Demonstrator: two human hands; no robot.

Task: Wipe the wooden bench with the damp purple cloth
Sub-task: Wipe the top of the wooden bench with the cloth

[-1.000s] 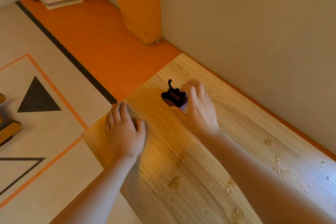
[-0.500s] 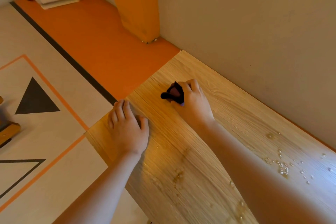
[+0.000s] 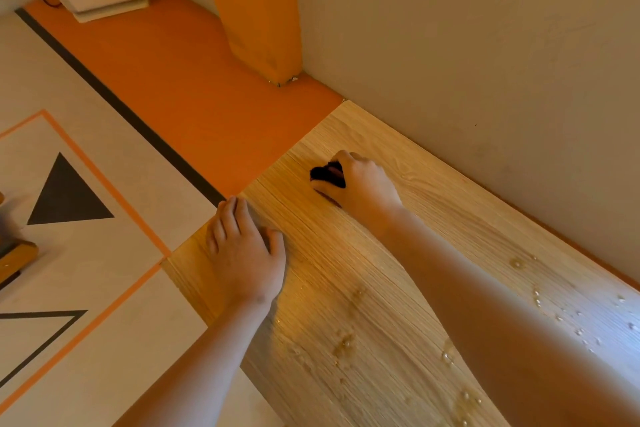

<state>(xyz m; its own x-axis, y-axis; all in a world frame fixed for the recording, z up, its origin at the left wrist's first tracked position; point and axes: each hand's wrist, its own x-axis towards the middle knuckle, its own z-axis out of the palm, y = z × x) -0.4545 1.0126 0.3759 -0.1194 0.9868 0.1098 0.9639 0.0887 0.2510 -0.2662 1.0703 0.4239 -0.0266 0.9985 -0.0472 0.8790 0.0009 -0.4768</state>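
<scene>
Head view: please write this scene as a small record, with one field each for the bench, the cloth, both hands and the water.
bench: wooden bench, along the wall
cloth: purple cloth, bunched, on the bench near its far end
right hand: right hand grips the cloth
left hand: left hand rests flat on the bench's front corner
water: water drops on the near part of the bench

Pale wooden bench, purple cloth at 12 o'clock, water drops round 4, left hand flat at 9
</scene>
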